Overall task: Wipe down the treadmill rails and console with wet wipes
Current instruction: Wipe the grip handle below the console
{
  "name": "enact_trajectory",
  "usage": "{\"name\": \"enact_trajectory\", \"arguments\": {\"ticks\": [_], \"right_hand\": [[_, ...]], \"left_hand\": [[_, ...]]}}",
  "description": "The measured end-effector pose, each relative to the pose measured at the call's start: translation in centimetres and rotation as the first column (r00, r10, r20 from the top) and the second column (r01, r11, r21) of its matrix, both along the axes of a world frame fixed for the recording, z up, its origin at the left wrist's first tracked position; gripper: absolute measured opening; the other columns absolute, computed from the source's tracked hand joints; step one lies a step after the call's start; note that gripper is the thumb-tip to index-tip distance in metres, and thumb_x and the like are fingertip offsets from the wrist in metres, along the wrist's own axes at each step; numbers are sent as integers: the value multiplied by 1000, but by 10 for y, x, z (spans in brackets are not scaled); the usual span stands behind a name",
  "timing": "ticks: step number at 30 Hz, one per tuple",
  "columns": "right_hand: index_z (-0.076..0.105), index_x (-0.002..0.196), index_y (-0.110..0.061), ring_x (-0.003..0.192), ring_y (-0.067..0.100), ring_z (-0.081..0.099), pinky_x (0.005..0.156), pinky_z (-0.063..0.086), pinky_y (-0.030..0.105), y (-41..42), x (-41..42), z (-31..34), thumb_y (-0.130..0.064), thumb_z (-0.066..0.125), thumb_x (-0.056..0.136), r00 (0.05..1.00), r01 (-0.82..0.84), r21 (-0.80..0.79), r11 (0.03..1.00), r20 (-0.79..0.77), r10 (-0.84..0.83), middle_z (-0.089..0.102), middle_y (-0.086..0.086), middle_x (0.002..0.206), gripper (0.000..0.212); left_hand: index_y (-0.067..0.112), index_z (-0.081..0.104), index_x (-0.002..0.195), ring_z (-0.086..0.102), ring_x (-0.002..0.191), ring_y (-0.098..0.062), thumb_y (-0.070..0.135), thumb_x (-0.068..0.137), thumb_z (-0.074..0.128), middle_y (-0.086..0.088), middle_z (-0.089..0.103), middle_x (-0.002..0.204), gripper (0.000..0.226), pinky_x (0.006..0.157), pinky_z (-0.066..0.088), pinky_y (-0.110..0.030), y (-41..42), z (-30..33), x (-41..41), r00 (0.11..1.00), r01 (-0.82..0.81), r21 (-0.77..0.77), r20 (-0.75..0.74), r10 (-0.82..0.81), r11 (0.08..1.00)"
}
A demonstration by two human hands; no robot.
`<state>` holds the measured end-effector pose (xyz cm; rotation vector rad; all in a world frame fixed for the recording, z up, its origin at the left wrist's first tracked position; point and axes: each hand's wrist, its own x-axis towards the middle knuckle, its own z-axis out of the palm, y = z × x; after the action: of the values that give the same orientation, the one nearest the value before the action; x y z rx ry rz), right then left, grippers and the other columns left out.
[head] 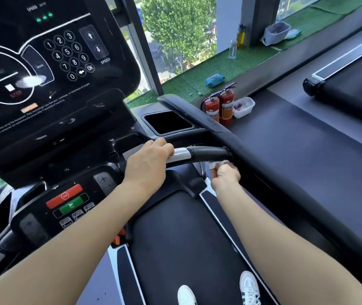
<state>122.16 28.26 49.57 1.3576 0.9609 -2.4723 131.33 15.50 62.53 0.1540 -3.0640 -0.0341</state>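
I stand on a black treadmill. Its console (50,62) with a number keypad fills the upper left. A curved front handlebar (206,154), black with a silver sensor band, runs across the middle. My left hand (149,164) grips the handlebar at its left end, fingers curled over the top. My right hand (226,172) holds a white wet wipe (214,165) bunched against the underside of the handlebar, close to where it meets the right side rail (219,126).
A blue wipes pack (214,80) lies on the green turf window ledge. Two red fire extinguishers (220,107) and a white tub (243,106) stand on the floor to the right. A second treadmill (351,84) sits far right. Bottles stand on the ledge.
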Motion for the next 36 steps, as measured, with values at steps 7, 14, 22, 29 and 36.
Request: {"name": "enact_trajectory", "arguments": {"ticks": [7,14,22,29,36], "right_hand": [[51,71,-14,63,21,49,69,52,32,-35,31,32,14,42,82,970,-224,115,968,-64,233,49,8,76,31],[55,76,-12,75,22,57,76,55,32,-40,61,69,14,52,84,794,-505,287,814,-216,569,58,8,79,28],[68,90,-14,84,25,65,85,53,40,-9,29,67,-12,62,88,679,-282,887,367,-86,729,68,7,89,7],[70,103,-5,94,25,63,89,48,27,-28,45,74,-1,54,90,566,-186,955,233,-89,820,61,9,106,21],[70,107,-3,92,21,60,86,48,29,-79,85,109,-2,49,92,246,-109,989,104,-74,966,54,2,105,26]], "left_hand": [[24,58,106,45,103,-15,3,88,52,9,50,108,28,64,36,-30,-7,7,4,1000,10,16,13,-10,1000],[23,61,106,47,101,-15,13,93,52,7,50,104,19,65,40,-31,-19,12,14,1000,-22,63,-10,23,998],[26,61,104,48,100,-13,19,91,55,9,52,103,16,64,34,-26,-43,26,36,995,-76,49,-54,79,996],[24,62,103,48,101,-13,22,89,57,9,53,104,15,68,36,-25,-58,26,46,991,-112,85,-65,117,990],[23,63,100,47,103,-13,26,88,61,8,53,104,12,71,46,-31,-65,30,46,992,-102,131,-61,111,986]]}}
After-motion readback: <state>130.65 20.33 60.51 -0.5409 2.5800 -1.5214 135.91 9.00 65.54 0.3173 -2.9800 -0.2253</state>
